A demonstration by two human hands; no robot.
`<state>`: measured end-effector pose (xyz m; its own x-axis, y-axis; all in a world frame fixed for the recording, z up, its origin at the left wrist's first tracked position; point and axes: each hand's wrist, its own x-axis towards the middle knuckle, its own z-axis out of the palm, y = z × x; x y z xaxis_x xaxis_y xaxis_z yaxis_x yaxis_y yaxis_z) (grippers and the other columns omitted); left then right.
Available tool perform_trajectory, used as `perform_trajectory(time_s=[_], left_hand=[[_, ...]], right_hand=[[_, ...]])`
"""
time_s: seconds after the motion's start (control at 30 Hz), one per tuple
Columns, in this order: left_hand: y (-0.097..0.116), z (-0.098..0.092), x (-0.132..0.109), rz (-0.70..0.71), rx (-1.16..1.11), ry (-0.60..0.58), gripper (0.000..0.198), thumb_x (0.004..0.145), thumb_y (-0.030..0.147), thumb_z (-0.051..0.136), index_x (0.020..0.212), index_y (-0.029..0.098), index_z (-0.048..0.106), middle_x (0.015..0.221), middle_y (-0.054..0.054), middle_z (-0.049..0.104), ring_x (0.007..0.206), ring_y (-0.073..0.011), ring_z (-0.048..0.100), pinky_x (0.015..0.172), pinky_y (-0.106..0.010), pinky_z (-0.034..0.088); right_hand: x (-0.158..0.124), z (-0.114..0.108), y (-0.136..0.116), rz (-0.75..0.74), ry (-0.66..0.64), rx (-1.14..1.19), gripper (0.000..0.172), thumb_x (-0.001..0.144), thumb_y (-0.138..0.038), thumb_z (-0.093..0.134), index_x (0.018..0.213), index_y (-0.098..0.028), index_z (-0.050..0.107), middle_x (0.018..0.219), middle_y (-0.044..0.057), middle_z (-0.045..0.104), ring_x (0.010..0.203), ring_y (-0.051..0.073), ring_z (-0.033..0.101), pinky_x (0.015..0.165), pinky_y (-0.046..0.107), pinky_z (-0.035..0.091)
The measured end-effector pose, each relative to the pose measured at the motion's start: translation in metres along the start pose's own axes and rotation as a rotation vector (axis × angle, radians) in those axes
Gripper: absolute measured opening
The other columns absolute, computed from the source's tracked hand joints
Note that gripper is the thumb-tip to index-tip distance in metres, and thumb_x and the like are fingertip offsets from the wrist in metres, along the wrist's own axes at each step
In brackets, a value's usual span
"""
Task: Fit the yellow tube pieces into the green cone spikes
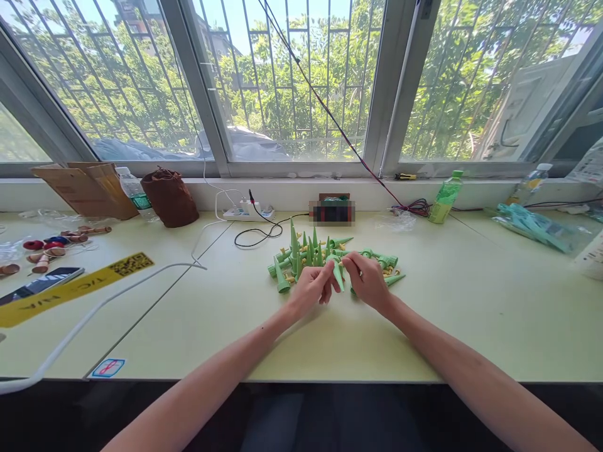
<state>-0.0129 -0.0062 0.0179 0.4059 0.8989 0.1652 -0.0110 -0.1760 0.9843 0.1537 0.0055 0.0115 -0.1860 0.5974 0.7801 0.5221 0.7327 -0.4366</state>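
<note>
Both my hands meet over the middle of the pale green table [424,326]. My left hand [311,287] and my right hand [365,280] have their fingers pinched together on one green cone-shaped plastic piece [338,274], held point down between them. Just behind the hands lies a heap of several more green cones [306,254], some upright and some lying flat, mixed with small yellowish bits [389,272].
A white power strip [249,212] with black and white cables sits by the window sill. At the left are a brown pouch [169,197], a water bottle [135,191], cardboard [87,186], wooden toys [44,248] and a yellow strip [75,289]. A green bottle [445,198] and bagged teal parts [537,226] lie right.
</note>
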Motion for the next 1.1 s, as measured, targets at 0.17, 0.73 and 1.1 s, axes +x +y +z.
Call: perform_trajectory(time_s=[0.17,0.73,1.1], left_hand=[[-0.0009,-0.0032,0.0001,0.030,0.025,0.001,0.059,0.090,0.063,0.047,0.064,0.012,0.061,0.049,-0.001,0.054,0.037,-0.0066,0.041,0.041,-0.022,0.030],[-0.0045,-0.0045,0.0002,0.218,0.291,0.089,0.039,0.085,0.049,0.062,0.069,0.018,0.044,0.049,0.006,0.038,0.041,-0.0076,0.041,0.039,-0.021,0.029],[-0.0050,-0.0054,0.0005,0.528,0.547,0.146,0.021,0.094,0.032,0.051,0.082,0.016,0.055,0.080,-0.001,0.046,0.054,-0.0060,0.039,0.046,-0.019,0.032]], right_hand=[[0.0009,-0.0005,-0.0020,0.005,0.001,-0.001,0.037,0.101,-0.036,0.037,0.067,-0.022,0.040,0.054,-0.005,0.042,0.047,0.010,0.036,0.050,0.023,0.031],[0.0027,-0.0023,-0.0048,0.074,-0.018,0.031,0.045,0.101,-0.042,0.033,0.061,-0.022,0.036,0.048,-0.005,0.039,0.042,0.010,0.034,0.046,0.025,0.030],[0.0034,-0.0005,-0.0086,0.200,-0.059,0.203,0.050,0.101,-0.048,0.033,0.059,-0.022,0.040,0.046,-0.003,0.043,0.042,0.010,0.039,0.046,0.026,0.033]])
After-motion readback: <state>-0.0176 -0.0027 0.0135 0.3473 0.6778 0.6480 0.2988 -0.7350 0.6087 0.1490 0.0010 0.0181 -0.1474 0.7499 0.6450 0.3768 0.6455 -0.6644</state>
